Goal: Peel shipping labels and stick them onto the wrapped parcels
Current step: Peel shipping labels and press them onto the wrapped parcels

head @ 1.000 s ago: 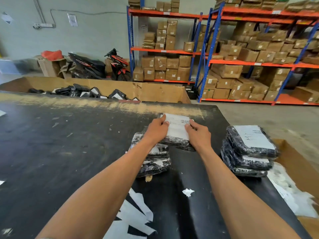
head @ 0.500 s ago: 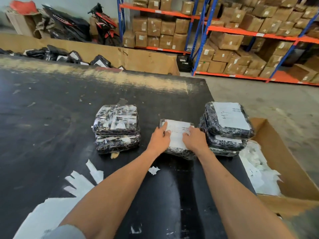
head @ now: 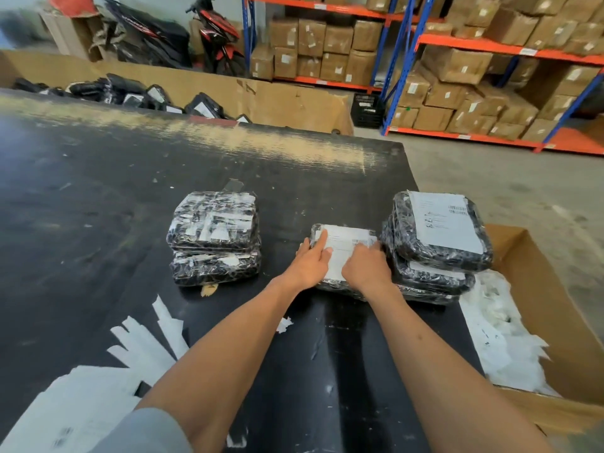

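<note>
Pressing down from above, the left hand (head: 310, 261) lies flat with its fingers spread loosely, the forefinger stretched forward along the left edge of a white rectangular paper shipping label (head: 343, 245), which sits on top of a flat parcel wrapped in black bubble plastic (head: 330, 284) lying on the black worn table top (head: 98, 207). The right hand (head: 366, 268) rests beside it on the same label, palm down, fingers bent a little and gathered toward the label's right edge; neither hand grips anything, both simply bear on the paper, with a strip of label showing between them. The parcel under the hands touches, or nearly touches, a stack of similar black-wrapped parcels (head: 438, 243) just to its right, the top one tilted and carrying its own white label face up. To the left, apart from the hands, stands a second stack of two black-wrapped parcels (head: 214, 237) whose tops are streaked with white tape or paper scraps. Torn white backing paper (head: 137, 351) lies on the table nearer the person, by the left forearm. Off the table's right edge an open brown cardboard box (head: 555, 322) holds crumpled white paper waste. A long cardboard bin (head: 277, 96) beyond the table's far edge holds more dark parcels, and blue and orange shelving with brown cartons stands behind it.
</note>
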